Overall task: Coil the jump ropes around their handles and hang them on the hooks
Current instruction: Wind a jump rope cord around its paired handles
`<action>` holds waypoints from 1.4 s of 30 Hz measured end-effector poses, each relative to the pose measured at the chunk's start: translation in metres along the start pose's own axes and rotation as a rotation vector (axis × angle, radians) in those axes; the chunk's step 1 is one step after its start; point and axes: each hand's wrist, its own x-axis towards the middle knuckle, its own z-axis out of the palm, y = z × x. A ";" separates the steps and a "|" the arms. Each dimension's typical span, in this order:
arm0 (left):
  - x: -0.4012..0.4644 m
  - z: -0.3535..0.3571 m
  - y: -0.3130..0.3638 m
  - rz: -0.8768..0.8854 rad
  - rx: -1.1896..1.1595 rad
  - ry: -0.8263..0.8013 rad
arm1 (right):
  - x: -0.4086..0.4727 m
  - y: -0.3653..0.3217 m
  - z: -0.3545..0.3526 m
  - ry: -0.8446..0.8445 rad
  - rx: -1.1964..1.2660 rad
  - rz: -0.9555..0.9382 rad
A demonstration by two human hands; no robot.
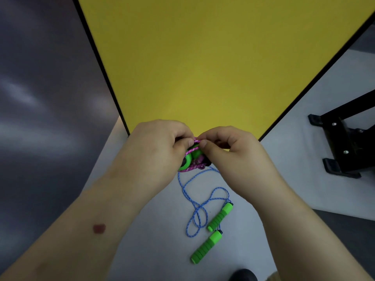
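While our left hand (160, 147) grips the pink rope (192, 157) coiled around its green handles (187, 162), our right hand (229, 147) pinches a strand. The blue rope (197, 211) lies loose on the floor (162, 220).

both hands (160, 147) (229, 151) pinching a pink rope (195, 141) around green handles (191, 159), above a loose blue rope (197, 211)

A large flat yellow panel with a thin black edge (213, 63) fills the upper middle of the view and narrows toward its lower end. Left of the panel lies a dark grey, blurred surface with pale streaks (40, 98), perhaps a wall or a curtain. Below the panel spreads a pale grey, smooth floor (146, 220). Right of the panel a black metal frame with bolted feet (343, 142) stands on that floor. The light is soft and even.
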 end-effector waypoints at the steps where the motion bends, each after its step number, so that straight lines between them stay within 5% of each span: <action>1: 0.007 -0.014 0.010 -0.002 -0.001 -0.004 | 0.004 -0.015 -0.007 0.003 -0.018 -0.006; 13: 0.068 -0.274 0.204 0.068 -0.060 0.001 | 0.021 -0.321 -0.162 -0.006 -0.115 -0.079; 20: 0.125 -0.400 0.306 0.000 -0.324 -0.030 | 0.049 -0.469 -0.242 0.083 -0.087 -0.084; 27: 0.181 -0.447 0.341 -0.034 -0.444 0.039 | 0.097 -0.528 -0.270 0.087 -0.012 -0.030; 35: 0.221 -0.456 0.346 -0.001 -0.896 0.252 | 0.150 -0.566 -0.271 0.187 0.017 -0.031; 39: 0.232 -0.454 0.351 0.127 -1.021 0.229 | 0.170 -0.569 -0.270 0.167 -0.454 -0.168; 42: 0.238 -0.448 0.349 0.193 -1.020 0.225 | 0.181 -0.570 -0.268 0.303 -0.766 -0.285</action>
